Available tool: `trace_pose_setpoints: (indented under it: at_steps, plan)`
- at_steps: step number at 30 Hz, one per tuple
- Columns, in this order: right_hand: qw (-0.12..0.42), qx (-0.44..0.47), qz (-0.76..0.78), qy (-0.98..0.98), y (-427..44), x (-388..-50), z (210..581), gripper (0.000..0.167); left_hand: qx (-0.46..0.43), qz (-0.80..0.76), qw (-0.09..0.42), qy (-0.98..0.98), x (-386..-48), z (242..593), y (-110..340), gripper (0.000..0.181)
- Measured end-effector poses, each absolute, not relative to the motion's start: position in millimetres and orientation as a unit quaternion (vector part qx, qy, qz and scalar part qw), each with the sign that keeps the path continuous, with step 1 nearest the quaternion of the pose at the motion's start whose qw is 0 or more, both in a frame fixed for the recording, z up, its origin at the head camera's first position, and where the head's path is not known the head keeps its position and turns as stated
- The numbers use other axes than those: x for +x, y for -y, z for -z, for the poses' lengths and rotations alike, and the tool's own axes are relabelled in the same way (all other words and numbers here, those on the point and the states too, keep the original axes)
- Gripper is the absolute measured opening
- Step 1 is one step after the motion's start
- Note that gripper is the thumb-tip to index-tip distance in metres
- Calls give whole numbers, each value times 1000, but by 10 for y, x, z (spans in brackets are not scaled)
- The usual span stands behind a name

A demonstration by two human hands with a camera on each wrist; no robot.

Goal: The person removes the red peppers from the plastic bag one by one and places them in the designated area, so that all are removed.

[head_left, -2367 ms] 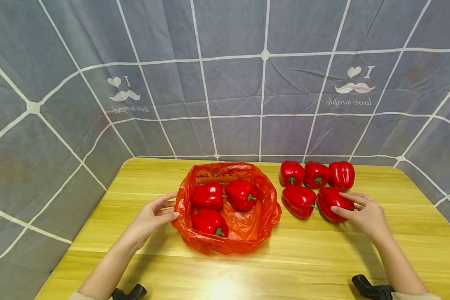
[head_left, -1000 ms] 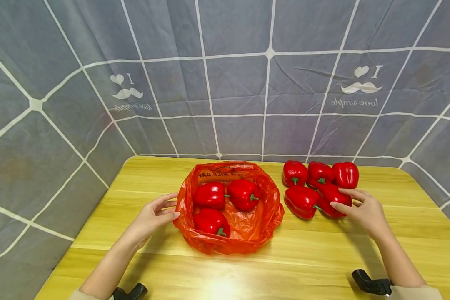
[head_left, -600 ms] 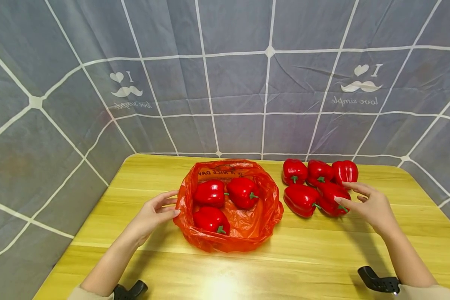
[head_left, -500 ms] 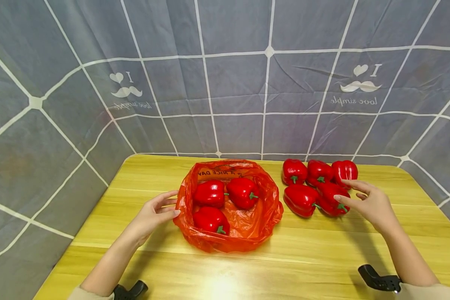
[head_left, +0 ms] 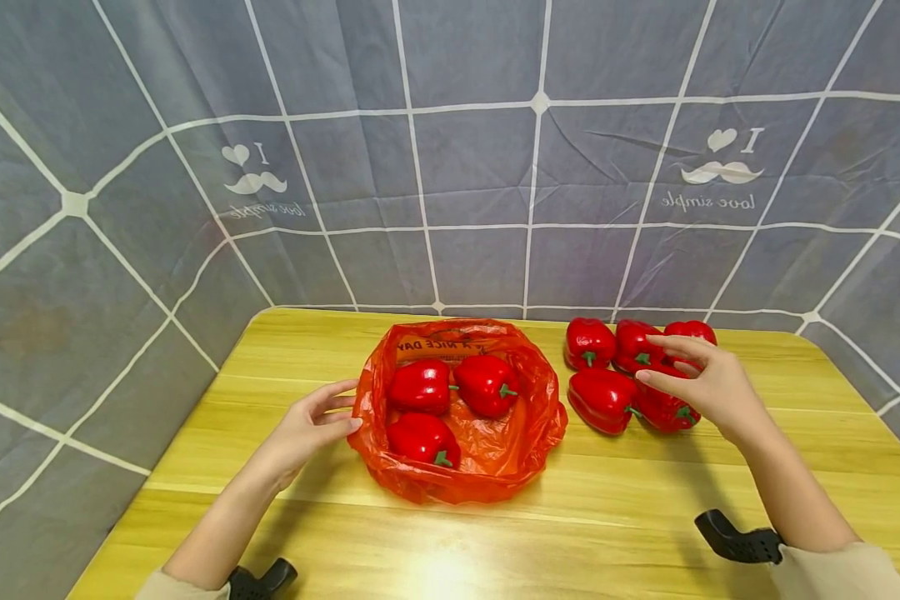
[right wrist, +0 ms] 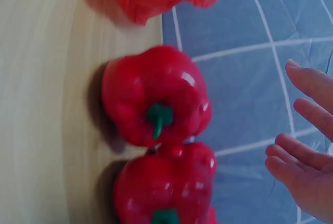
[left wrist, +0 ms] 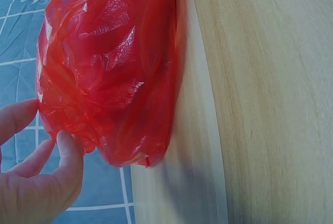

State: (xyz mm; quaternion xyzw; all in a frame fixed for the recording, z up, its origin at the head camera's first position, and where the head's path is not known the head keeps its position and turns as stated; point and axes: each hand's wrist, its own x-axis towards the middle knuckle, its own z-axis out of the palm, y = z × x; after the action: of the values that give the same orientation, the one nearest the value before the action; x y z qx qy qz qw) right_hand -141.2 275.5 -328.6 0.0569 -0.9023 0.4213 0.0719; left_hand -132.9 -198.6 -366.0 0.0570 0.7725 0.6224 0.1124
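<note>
In the head view a red plastic bag (head_left: 450, 492) stands with its mouth spread, three red bell peppers (head_left: 420, 387) inside. My left hand (head_left: 311, 429) lightly pinches the bag's left edge between thumb and fingers; the left wrist view shows fingertips (left wrist: 65, 140) against the thin plastic. To the right, more bell peppers (head_left: 603, 402) sit in two touching rows. Over the right end of these rows hovers my right hand (head_left: 708, 383), fingers spread and holding nothing. It partly covers the front-right bell pepper (head_left: 663, 408) and those behind. The right wrist view shows the hand (right wrist: 307, 146) apart from two peppers.
A wooden table (head_left: 607, 508) carries everything. Grey cloth with white lines (head_left: 472, 167) hangs behind and at both sides. Black wrist mounts (head_left: 738, 542) stick out below the forearms, low over the tabletop.
The front-right pepper was turned and shifted against its neighbours, its stem now facing front. My right hand has let go of it and moved left and back. The left hand keeps its place.
</note>
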Motion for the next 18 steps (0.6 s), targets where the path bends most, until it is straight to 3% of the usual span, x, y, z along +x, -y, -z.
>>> trace_pose_setpoints:
  at_steps: [18]
  plan:
    - [30,146,-458,876,-2137,-1619,3155,52,56,-623,111,-772,-1321,3662,1974,59]
